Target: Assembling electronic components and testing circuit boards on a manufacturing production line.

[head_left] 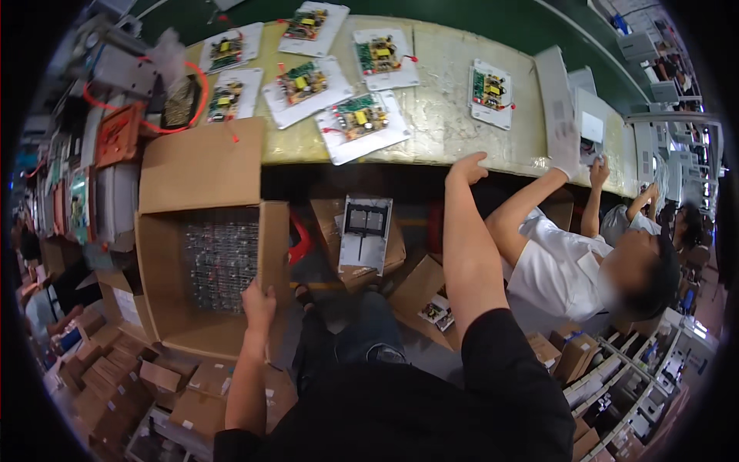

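Note:
My left hand [259, 306] is closed round the right-hand edge of an open cardboard box [169, 323]. Inside that box, packed in rows, are wire-like or clear items [223, 266] whose kind I cannot make out. My right hand [466, 168] rests at the near edge of the workbench [431, 115], holding nothing that shows, with a finger stretched to the right. Just beyond it on the bench lies a white panel with a green circuit board [489, 92]. Several similar panels with circuit boards [360, 119] lie further left.
At the right, a co-worker [570, 266] in white reaches to an upright white panel [556, 108]. Below the bench sit a cardboard box with a black-and-white part [365, 231] and another with circuit boards [437, 312]. Stacked cartons [115, 377] fill the lower left.

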Motion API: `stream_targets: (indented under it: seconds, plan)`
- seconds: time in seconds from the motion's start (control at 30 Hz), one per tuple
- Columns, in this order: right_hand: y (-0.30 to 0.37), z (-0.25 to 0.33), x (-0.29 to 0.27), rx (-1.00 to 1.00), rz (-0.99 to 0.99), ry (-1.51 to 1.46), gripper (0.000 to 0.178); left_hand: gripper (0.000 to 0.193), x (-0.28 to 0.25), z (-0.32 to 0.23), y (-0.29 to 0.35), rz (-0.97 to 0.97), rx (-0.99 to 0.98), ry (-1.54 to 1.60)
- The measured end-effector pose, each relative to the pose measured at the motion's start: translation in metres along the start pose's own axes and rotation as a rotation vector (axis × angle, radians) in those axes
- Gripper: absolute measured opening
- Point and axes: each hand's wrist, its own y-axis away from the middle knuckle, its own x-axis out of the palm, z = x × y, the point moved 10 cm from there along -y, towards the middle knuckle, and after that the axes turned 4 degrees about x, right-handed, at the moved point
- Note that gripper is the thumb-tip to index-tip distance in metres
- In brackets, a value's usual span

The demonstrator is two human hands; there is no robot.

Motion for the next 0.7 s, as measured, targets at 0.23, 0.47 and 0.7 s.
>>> stream_targets:
  seconds: [0.23,0.47,0.7]
  plan:
    - [0.206,-0.11,-0.018,-0.235,1.224,0.128,0.035,0.02,0.032,-0.069,-0.023,0.076,0.031,0.02]
    - [0.409,-0.184,-0.128,-1.098,1.34,0.476,0.08,0.037,-0.058,-0.014,0.059,0.048,0.556,0.602]
    - [0.286,-0.157,-0.069,-1.155,0.913,0.954,0.074,0.034,-0.12,0.155,0.116,-0.24,0.27,0.385]
